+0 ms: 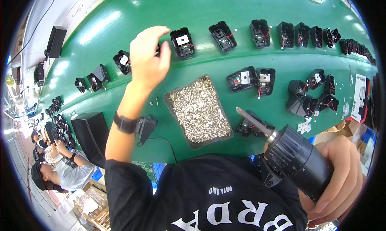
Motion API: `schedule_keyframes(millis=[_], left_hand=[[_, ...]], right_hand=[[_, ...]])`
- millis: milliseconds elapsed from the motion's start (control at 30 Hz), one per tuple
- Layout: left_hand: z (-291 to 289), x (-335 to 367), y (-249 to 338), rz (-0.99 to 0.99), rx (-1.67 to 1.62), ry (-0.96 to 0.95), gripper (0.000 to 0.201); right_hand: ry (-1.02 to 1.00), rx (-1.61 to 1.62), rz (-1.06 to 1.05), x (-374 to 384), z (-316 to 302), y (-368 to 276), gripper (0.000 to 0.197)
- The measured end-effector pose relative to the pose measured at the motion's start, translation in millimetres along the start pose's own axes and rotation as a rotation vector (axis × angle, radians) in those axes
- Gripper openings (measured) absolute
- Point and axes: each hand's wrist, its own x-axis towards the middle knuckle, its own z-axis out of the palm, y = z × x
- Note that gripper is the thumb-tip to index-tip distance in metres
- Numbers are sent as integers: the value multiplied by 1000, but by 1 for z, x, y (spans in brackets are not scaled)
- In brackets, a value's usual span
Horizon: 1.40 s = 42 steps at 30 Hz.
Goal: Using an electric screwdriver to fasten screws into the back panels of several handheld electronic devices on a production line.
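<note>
My right hand (341, 178) grips the body of a black electric screwdriver (299, 158), its metal bit pointing up and left over the bench. My left hand (148, 60) is stretched out over the far row of black plastic housings, thumb apart from the curved fingers. Part of a dark housing (157, 50) shows behind it, between thumb and fingers; whether the fingertips touch it I cannot tell. Just right of that hand stands an open housing (183, 43) with a white square piece and a red wire inside. A tray (232, 135) full of small silver screws lies between my arms.
Several loose screws (154, 102) lie left of the tray. More housings (245, 79) with wires sit on the green bench (177, 5), some clustered at the right (297, 88). A black box (90, 134) stands left of my forearm. Co-workers (72, 170) are at the far left.
</note>
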Motion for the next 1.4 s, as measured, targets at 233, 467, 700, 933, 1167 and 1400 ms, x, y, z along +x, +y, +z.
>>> schedule_keyframes(millis=[233, 467, 700, 933, 1167, 1400], left_hand=[[-70, -64, 25, -391, -106, -222, 13], [-98, -118, 33, -563, -2, -272, 16], [-88, -126, 36, -513, -9, -302, 19], [-78, -129, 27, -479, -161, -267, 15], [-60, -106, 54, -685, -376, 0, 13], [-67, -120, 52, -638, -134, -103, 7]], right_hand=[[137, 214, 227, -1, 8, -21, 21], [459, 706, 560, 0, 18, -41, 10], [366, 577, 553, 3, 7, -45, 12], [316, 331, 406, 1, 16, -14, 8], [611, 369, 482, -21, 41, 1, 15], [343, 153, 807, -6, 16, -30, 19]])
